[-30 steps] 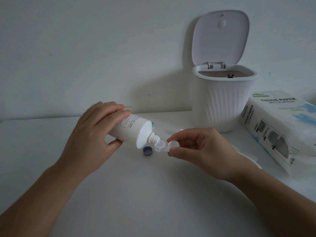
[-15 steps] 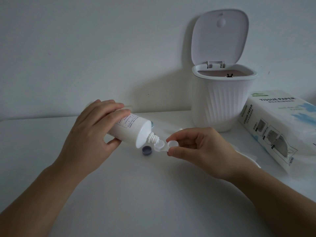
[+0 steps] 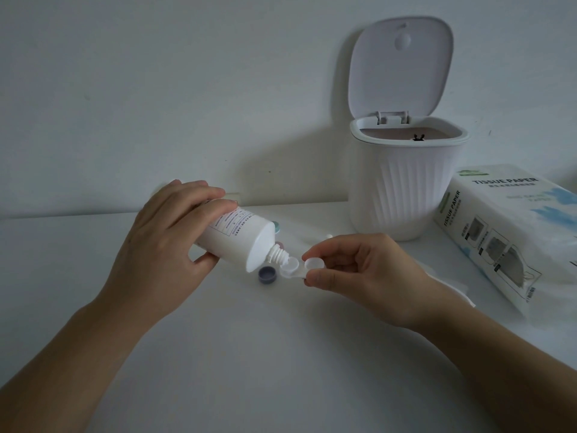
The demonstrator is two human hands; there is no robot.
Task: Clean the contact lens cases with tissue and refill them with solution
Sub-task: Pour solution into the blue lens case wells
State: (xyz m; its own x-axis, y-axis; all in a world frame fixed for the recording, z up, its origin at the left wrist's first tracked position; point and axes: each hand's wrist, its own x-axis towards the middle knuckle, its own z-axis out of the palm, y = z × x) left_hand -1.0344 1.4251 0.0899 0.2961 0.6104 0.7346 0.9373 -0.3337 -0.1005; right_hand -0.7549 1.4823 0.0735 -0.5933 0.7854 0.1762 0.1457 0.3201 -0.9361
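The white plastic solution bottle (image 3: 237, 242) looks smooth and matt, with a ribbed, threaded nozzle. The clear plastic lens case (image 3: 296, 269) is translucent. The white plastic bin (image 3: 402, 195) has fluted, satin walls. The tissue pack (image 3: 512, 235) wears glossy printed film. The white table (image 3: 249, 354) looks matt.

The scene is dimly and evenly lit, with a cool grey cast over the wall and the surface (image 3: 281, 370). A broad, soft shadow is thrown on the wall to the left of the bin (image 3: 402, 185), so the light is judged to come from the right of the frame. No glare is seen. Focus is kept sharp at centre. Slight bending is noticed along the tissue pack (image 3: 512, 232) at the right edge.
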